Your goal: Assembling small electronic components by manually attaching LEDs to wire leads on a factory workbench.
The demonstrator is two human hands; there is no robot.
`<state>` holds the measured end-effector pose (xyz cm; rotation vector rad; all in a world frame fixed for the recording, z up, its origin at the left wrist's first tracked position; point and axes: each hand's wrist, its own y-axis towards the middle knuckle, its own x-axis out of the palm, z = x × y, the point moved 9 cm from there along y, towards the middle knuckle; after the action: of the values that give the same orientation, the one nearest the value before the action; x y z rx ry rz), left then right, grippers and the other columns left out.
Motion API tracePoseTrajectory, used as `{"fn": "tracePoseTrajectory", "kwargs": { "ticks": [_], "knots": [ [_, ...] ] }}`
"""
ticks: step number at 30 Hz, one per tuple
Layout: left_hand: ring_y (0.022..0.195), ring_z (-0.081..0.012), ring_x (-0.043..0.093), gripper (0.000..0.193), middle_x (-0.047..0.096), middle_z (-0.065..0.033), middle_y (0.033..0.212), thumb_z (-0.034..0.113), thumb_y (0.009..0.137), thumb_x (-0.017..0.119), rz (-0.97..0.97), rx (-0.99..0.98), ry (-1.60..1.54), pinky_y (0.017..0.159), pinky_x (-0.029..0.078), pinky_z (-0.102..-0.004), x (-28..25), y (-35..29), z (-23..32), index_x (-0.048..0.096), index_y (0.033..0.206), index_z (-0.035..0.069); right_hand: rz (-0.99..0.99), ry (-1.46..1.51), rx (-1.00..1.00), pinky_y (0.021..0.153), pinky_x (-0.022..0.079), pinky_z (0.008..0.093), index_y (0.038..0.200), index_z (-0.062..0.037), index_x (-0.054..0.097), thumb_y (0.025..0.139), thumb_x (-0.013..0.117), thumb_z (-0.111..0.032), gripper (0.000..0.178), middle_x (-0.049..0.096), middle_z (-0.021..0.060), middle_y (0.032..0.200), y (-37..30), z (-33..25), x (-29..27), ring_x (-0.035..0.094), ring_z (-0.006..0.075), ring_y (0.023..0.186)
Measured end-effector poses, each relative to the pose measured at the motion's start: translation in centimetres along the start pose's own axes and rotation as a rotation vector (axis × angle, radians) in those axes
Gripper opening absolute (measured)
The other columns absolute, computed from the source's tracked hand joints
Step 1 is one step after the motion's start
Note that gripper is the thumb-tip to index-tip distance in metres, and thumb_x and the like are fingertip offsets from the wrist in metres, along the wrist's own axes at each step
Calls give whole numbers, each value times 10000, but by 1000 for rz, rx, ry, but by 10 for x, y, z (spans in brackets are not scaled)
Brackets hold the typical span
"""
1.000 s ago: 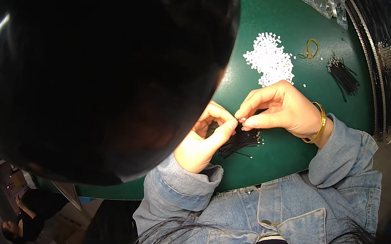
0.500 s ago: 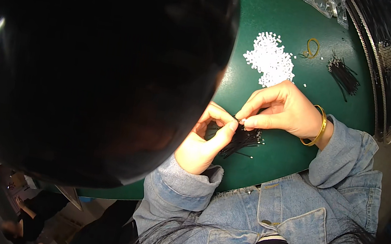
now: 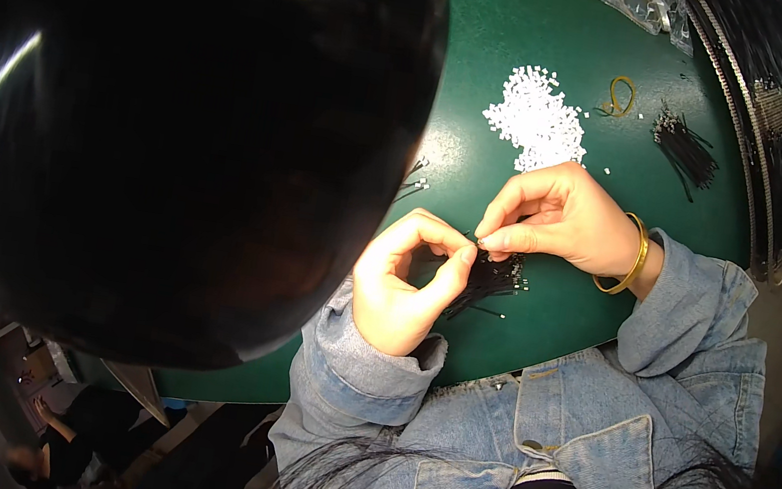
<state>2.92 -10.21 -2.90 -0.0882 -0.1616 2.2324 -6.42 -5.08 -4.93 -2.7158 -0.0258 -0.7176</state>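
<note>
Black thin wires [image 3: 487, 281] lie bundled at the centre of the frame, partly beneath the hands, their pale-tipped ends fanning right. Just above them, the left hand [image 3: 408, 283] pinches thumb to forefinger on what looks like a wire end [image 3: 479, 242], and the right hand [image 3: 569, 219] meets it with a fingertip grip on a tiny part [image 3: 483, 247], too small to identify. The step in hand appears to be fine joining work at that meeting point; the next move seems to call for steady, aligned fingertips rather than reach. White plastic housings [image 3: 537, 125] are heaped above the right hand; toward the upper right lie a yellowish rubber band [image 3: 631, 98] and a second wire bundle [image 3: 685, 154]. Green tabletop [image 3: 708, 221] between them gives the right hand room; the near edge curves below the wires, beside the denim jacket [image 3: 464, 433]. At left, a glossy black dome [image 3: 174, 141] limits the view.
</note>
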Motion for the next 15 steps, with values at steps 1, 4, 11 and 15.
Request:
{"fn": "tracePoseTrajectory", "kwargs": {
  "ticks": [1,4,11,15],
  "knots": [
    [669,-129,542,29,546,-77,749,-45,755,567,-1,1,0,635,437,-240,0,0,0,552,776,-31,1,-1,-1,692,474,222,827,22,623,746,625,4,84,601,68,806,0,1,0,577,114,781],
    [664,-132,548,27,551,-77,750,-39,759,562,6,-41,-28,631,436,-233,1,-1,-3,556,783,-26,70,-186,-191,690,467,230,802,7,624,736,630,3,66,602,73,797,-4,-12,-1,576,127,768],
    [653,-129,550,29,559,-76,757,-34,767,552,12,-118,-241,612,429,-223,6,-3,-4,561,793,-25,74,-274,-353,699,463,245,783,4,620,724,632,14,61,598,90,828,-6,-21,5,576,148,772],
    [652,-128,550,32,559,-74,758,-36,770,548,7,-98,-247,598,426,-223,7,-4,-3,562,798,-27,66,-239,-381,703,461,246,781,5,619,726,630,13,57,598,91,833,-7,-19,6,575,151,779]
  ]
}}
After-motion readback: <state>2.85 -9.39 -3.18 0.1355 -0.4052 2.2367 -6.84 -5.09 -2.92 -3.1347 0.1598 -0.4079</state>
